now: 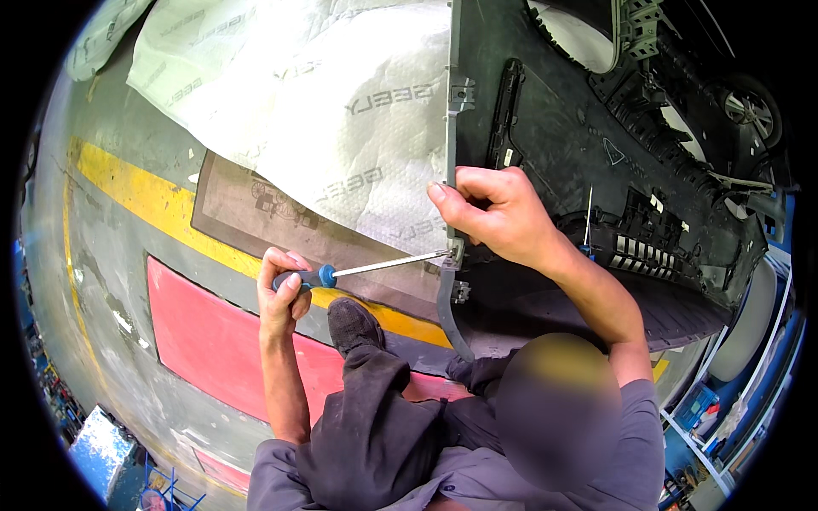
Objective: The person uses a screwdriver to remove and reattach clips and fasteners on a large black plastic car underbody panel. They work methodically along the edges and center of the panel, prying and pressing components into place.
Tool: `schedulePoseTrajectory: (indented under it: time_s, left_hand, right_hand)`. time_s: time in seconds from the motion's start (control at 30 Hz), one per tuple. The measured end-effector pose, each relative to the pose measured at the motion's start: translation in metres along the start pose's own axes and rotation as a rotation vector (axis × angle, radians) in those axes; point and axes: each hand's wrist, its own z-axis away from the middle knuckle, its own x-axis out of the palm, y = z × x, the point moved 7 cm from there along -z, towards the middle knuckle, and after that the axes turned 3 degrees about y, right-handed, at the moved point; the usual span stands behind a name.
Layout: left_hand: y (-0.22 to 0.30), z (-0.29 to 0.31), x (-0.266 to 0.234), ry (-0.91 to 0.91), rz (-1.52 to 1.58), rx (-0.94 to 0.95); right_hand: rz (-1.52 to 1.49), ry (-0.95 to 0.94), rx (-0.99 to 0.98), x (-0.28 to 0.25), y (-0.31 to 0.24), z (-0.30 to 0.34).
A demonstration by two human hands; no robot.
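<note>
My left hand point(283, 288) is wrapped around the dark-and-blue handle of a screwdriver point(383, 263). Its long metal shaft points right, and the tip meets a small clip point(457, 253) at the edge of a large black plastic bumper cover point(554, 128). Just above that clip, my right hand point(503, 213) is closed, thumb and curled fingers pinching the grey edge strip point(452, 140) of the bumper. Below the clip, the strip bends into a curved end. Whether the right fingers also hold something small is hidden.
A white padded sheet point(341, 111) lies along the bumper's left side, over a brown mat point(247, 204). A second thin tool point(589, 220) with a blue end rests on the bumper. Yellow lines point(136, 183) and a red patch point(204, 332) mark the floor. Blue shelving point(716, 426) stands lower right.
</note>
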Motion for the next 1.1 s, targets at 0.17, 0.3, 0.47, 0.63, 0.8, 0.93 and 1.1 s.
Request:
schedulePoseTrajectory:
  time_s: [0.17, 0.3, 0.47, 0.63, 0.8, 0.93, 1.1]
  left_hand:
    - [0.028, -0.018, -0.006, -0.062, -0.156, 0.047]
    - [0.064, -0.043, 0.003, -0.166, -0.323, 0.092]
    - [0.107, -0.060, 0.016, -0.269, -0.612, 0.306]
    - [0.110, -0.061, 0.021, -0.212, -0.577, 0.284]
    - [0.102, -0.055, 0.017, -0.249, -0.371, 0.207]
    - [0.088, -0.060, 0.004, -0.195, -0.397, 0.118]
    - [0.090, -0.062, 0.006, -0.197, -0.418, 0.153]
  right_hand:
    - [-0.017, -0.011, 0.007, 0.001, 0.000, 0.000]
    - [-0.047, -0.014, 0.028, 0.002, 0.000, 0.001]
    - [-0.053, -0.012, 0.018, 0.002, 0.000, 0.002]
    - [-0.046, -0.009, 0.012, 0.003, 0.001, 0.001]
    - [-0.050, -0.006, 0.020, 0.002, 0.002, 0.001]
    - [-0.041, 0.011, 0.010, 0.003, 0.001, 0.002]
    - [-0.014, 0.036, -0.021, 0.004, 0.005, 0.002]
